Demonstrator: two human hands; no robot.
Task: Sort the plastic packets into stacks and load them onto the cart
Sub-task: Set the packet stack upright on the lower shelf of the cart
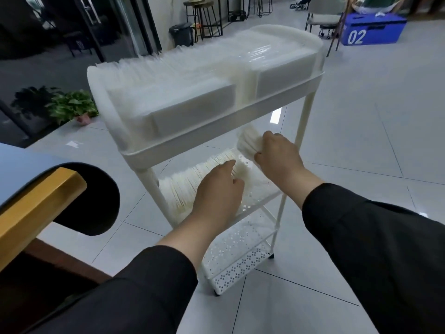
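The white three-tier cart already carries full rows of plastic packets on its top tray; the work now is on the middle shelf. The right hand grips a small bundle of packets, fingers curled round it, just under the top tray. The left hand rests with near-straight fingers against the end of the row of packets standing on that shelf — holding nothing. To do this well, keep the left hand bracing the row upright, bring the bundle down edge-first into the gap beside it, then square both together — releasing only once the packets lean on each other.
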